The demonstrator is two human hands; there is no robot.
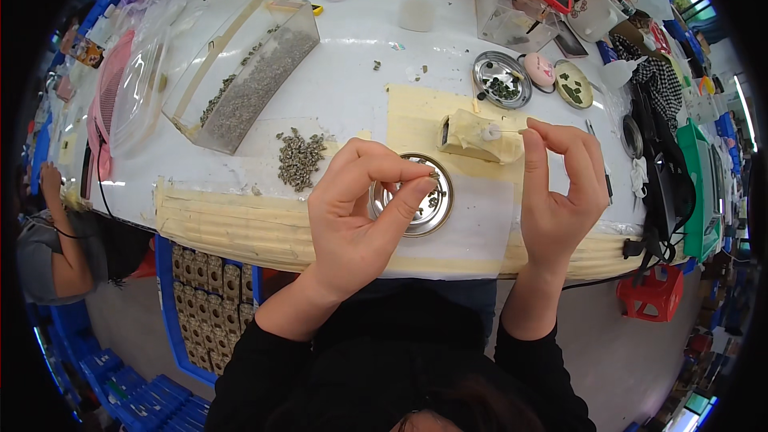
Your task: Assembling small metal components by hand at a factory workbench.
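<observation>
My left hand (356, 208) is closed in a pinch over a round shiny metal dish (442, 220), with a small dark piece (433, 177) between thumb and forefinger. Several tiny pieces lie in the dish, partly covered by my fingers. To the right, my right hand (570, 192) pinches the end of a thin needle-like stick (512, 131). The stick's other end reaches a white dab (490, 133) on a block wrapped in cream tape (462, 130). Left of my left hand lies a heap of small grey-green pieces (298, 162).
A clear bin of grey bits (276, 72) stands at the back left, and a white squeeze bottle (418, 4) at the back. Two round dishes, one metal (520, 100) and one yellowish (588, 96), hold green bits. A person's arm (72, 248) shows at far left.
</observation>
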